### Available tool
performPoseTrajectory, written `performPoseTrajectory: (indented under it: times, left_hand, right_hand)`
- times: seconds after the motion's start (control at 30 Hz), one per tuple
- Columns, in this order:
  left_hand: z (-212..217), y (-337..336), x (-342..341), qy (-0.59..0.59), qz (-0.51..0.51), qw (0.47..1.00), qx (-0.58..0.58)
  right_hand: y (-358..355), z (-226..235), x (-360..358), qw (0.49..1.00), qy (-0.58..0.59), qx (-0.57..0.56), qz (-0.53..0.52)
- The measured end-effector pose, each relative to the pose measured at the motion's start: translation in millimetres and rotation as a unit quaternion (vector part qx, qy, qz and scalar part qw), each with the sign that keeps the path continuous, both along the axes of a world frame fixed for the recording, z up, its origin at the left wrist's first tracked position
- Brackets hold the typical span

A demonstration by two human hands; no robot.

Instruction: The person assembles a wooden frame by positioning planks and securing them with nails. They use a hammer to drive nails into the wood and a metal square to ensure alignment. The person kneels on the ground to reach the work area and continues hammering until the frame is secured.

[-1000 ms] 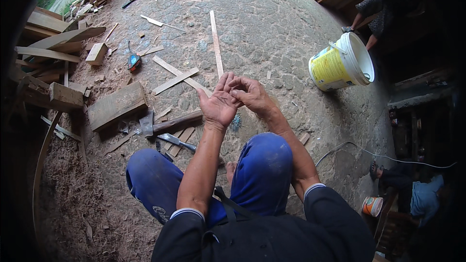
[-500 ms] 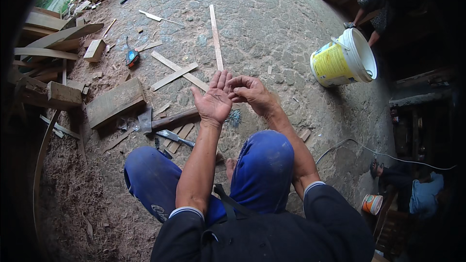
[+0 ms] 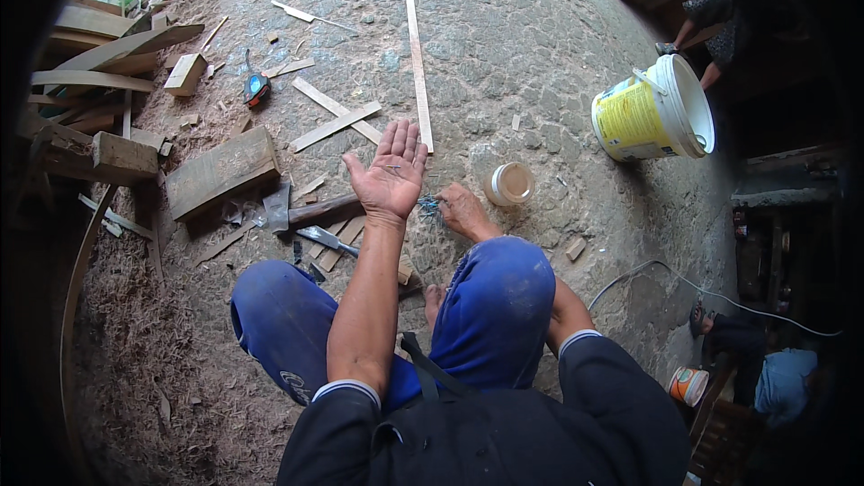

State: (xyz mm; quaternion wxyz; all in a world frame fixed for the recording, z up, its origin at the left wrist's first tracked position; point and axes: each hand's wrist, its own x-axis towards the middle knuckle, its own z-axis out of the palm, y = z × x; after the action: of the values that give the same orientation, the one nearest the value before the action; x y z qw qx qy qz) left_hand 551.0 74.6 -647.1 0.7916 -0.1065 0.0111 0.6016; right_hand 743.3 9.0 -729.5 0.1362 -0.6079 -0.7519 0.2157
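Observation:
Palm up, my left hand [image 3: 391,175] lies open with its fingers stretched; a few small nails [image 3: 393,169] rest on the palm. My right hand [image 3: 463,213] reaches down to a small heap of nails [image 3: 427,204] on the ground, its fingers bent together at the heap's edge. Exactly what the fingertips grip is hard to see. Just right of that hand stands a clear jar [image 3: 510,184] with a pale round top. An axe [image 3: 279,207] lies left of the heap, its wooden handle passing under my left wrist. Beside it is a flat-bladed chisel [image 3: 321,236].
Thin wooden strips [image 3: 418,72] lie ahead, two of them crossed. A wood block [image 3: 223,173], a tape measure [image 3: 256,90] and stacked boards [image 3: 117,54] are on the left. At right, another person's hands are near a yellow-and-white bucket [image 3: 630,117]. A cable [image 3: 661,264] crosses the ground.
My right hand has left my left palm and come down to the nails on the ground. The jar beside it, hidden before, now shows. My left hand stays palm up.

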Motion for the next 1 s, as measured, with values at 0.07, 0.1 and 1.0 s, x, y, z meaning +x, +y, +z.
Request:
performPoseTrajectory:
  times: [0.07,0.1,1.0]
  left_hand:
    - [-0.7,0.4,-1.8,0.004,0.010,1.000,0.006]
    - [-1.0,0.5,-2.3,0.010,0.016,1.000,-0.008]
    - [-5.3,-6.4,4.1,0.059,-0.003,0.998,-0.024]
  right_hand:
    - [-4.7,5.1,-2.6,0.998,-0.028,-0.044,-0.040]
    - [-6.6,7.3,-5.0,0.996,-0.055,-0.057,-0.046]
    - [16.4,-1.7,21.0,0.760,0.431,-0.344,-0.344]
